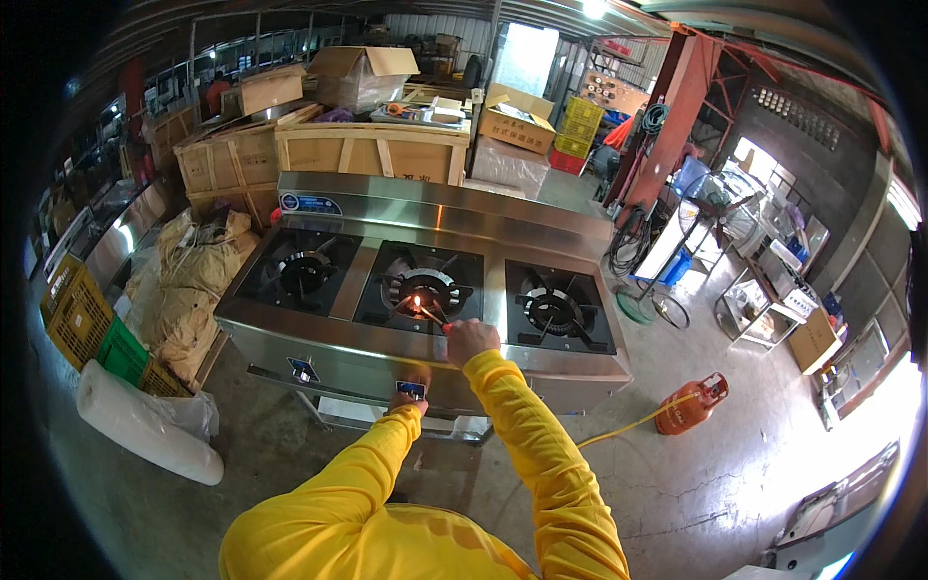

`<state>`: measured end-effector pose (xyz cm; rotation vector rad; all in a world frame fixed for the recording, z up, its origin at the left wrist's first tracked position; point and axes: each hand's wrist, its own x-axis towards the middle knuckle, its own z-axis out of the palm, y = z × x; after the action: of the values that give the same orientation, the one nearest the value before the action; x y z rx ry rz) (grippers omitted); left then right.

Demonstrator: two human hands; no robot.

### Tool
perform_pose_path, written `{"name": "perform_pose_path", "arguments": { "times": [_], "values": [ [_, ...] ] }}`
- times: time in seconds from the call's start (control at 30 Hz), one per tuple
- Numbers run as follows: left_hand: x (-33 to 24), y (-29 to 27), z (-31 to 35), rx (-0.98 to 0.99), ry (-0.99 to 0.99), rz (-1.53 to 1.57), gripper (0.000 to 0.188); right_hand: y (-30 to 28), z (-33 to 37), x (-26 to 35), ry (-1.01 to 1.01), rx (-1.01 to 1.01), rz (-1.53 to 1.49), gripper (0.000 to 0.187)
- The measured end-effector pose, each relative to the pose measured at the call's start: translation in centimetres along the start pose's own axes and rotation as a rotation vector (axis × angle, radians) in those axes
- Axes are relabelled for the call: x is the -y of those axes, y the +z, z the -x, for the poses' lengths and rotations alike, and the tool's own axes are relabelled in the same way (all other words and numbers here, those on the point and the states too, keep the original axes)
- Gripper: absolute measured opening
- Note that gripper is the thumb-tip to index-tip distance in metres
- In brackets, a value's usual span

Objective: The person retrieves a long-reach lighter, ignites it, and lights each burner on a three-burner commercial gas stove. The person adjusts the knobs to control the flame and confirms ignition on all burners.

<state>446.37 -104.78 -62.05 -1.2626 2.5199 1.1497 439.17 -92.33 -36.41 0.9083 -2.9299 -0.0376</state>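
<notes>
Here, shiny steel stove (494,290), round middle burner (425,287)

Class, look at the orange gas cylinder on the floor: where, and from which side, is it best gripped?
Probably by the collar atop the orange gas cylinder, reaching from above on the picture's right. The collar rises beyond the broad, rounded body, offering a narrower hold, while the yellow hose trails off leftward.
</notes>
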Motion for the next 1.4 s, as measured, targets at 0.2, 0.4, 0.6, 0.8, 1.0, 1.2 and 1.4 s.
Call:
{"name": "perform_pose_path", "arguments": {
  "times": [0.2, 0.4, 0.6, 0.8, 1.0, 1.2, 1.4],
  "values": [
    [0.4, 0.2, -0.4, 0.009, 0.007, -0.005, 0.067, 0.4, 0.3, 0.2, 0.052, -0.022, -0.027, 0.036],
    [0.4, 0.9, -1.5, 0.002, 0.028, 0.005, 0.066, 0.4, 1.3, 0.3, 0.058, -0.098, -0.042, 0.036],
    [0.0, 0.8, -1.3, 0.018, 0.013, -0.023, 0.065, 0.6, 1.8, 0.1, 0.102, -0.110, -0.079, 0.029],
    [0.6, 0.2, -1.4, 0.055, 0.013, -0.076, 0.066, 1.0, 6.0, -0.1, 0.176, -0.262, -0.228, 0.029],
    [2.7, -0.5, -2.7, 0.187, 0.048, 0.033, 0.058, 10.1, 21.4, 0.2, 0.217, -0.411, -0.766, 0.045],
    [3.1, -1.5, -2.5, 0.417, 0.095, 0.391, 0.037, 21.3, 41.8, 4.8, 0.956, -0.381, -1.057, 0.037],
    [4.1, -1.2, -2.7, 0.643, -0.209, 0.709, 0.036, 21.7, 47.1, 6.3, 1.315, -0.559, -0.970, 0.038]
  ]
}}
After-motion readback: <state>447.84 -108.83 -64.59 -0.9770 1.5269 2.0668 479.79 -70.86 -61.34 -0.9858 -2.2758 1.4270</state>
